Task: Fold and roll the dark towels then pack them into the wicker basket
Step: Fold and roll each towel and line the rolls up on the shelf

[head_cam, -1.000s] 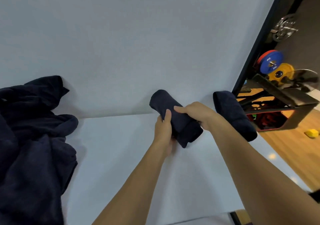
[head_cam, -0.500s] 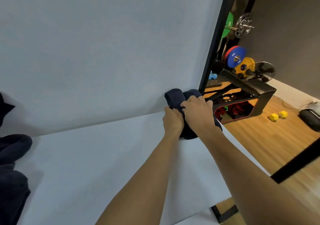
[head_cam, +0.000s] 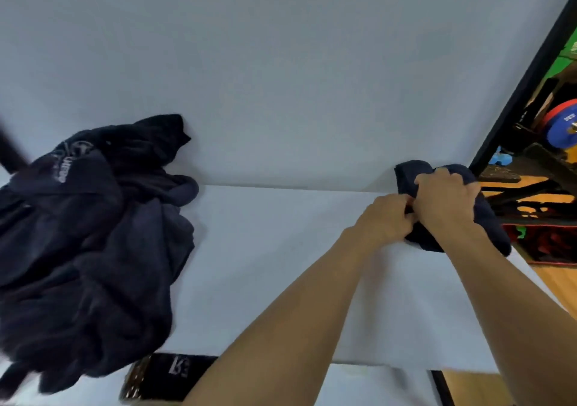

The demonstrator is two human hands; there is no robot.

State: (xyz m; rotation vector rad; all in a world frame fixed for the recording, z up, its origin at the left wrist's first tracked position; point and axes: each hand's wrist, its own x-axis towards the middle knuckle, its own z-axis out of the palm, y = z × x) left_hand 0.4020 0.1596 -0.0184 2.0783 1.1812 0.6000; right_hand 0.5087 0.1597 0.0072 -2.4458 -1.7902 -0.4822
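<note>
The rolled towel (head_cam: 409, 174) has moved right, against a second roll (head_cam: 490, 227). Fingers of the left hand (head_cam: 387, 218) and right hand (head_cam: 443, 199) curl round it on the counter (head_cam: 281, 265); loose towels (head_cam: 93, 234) lie left.

Rolled dark towels (head_cam: 409, 174) far rt, side by side; loose pile (head_cam: 87, 249) left.

Obstacles we list: heap of dark towels (head_cam: 93, 234) at nine o'clock, rolled towels (head_cam: 409, 176) at three o'clock, upright backdrop (head_cam: 281, 78) closing twelve. Free room we find: white table (head_cam: 265, 265) between the two, centre to six.
</note>
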